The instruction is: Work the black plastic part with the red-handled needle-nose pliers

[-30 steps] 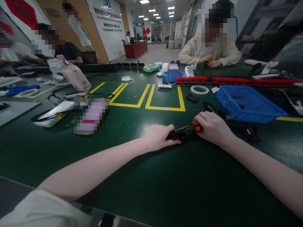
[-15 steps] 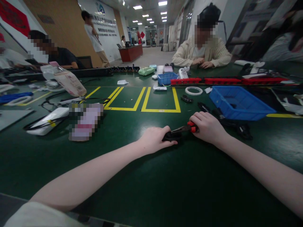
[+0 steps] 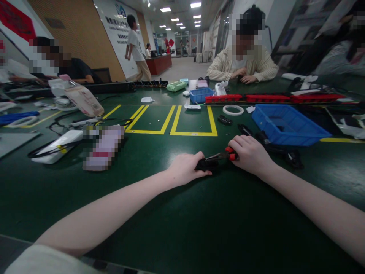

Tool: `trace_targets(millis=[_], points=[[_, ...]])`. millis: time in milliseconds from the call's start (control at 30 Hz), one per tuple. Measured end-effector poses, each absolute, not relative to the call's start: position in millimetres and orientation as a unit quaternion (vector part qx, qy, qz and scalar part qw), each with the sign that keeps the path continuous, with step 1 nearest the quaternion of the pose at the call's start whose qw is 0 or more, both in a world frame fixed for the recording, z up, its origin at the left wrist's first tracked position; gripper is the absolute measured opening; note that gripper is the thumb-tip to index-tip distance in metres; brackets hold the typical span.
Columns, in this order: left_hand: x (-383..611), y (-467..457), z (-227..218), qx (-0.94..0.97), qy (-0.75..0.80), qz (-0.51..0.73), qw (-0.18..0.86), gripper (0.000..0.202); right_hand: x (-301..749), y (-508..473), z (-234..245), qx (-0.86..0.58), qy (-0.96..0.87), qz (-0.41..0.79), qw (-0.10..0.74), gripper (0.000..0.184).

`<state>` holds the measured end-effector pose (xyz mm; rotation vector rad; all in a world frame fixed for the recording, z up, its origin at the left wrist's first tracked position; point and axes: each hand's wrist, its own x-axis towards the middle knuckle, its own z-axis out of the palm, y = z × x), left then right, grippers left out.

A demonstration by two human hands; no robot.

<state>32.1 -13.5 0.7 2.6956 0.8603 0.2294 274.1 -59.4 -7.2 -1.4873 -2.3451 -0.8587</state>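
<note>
On the green table point(image 3: 182, 213) my left hand point(image 3: 185, 168) is closed on a small black part point(image 3: 205, 164), pressing it against the surface. My right hand point(image 3: 251, 153) is wrapped round the red handles of a pair of pliers point(image 3: 225, 154). The pliers' dark jaws point left and meet the black part between my hands. More small black parts point(image 3: 293, 158) lie just right of my right hand.
A large blue bin point(image 3: 288, 123) stands to the right, a smaller blue bin point(image 3: 201, 94) further back. Yellow tape lines point(image 3: 194, 133), a white tape ring point(image 3: 233, 110), cables and a white device point(image 3: 57, 144) lie about. A person in a striped shirt point(image 3: 242, 66) sits opposite; others sit at left.
My hands stay in the same grip on the part and pliers. The view has shifted slightly, and a person in the background has walked to the right.
</note>
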Motion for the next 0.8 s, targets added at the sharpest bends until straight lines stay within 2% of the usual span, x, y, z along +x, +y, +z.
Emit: trace_targets(millis=[233,433,800], points=[[32.7,-11.8,1.4,0.935,0.308,0.078,0.157,0.03,269.1,-63.5,-5.5,-0.517,-0.788,-0.312,0.122,0.014],[31.6,-11.7,2.3,0.934,0.315,0.069,0.154,0.011,269.1,-63.8,-5.2,-0.51,-0.795,-0.305,0.123,0.015],[30.2,-11.3,0.7,0.943,0.296,0.064,0.138,0.009,269.4,-63.5,-5.4,-0.519,-0.795,-0.291,0.122,0.016]])
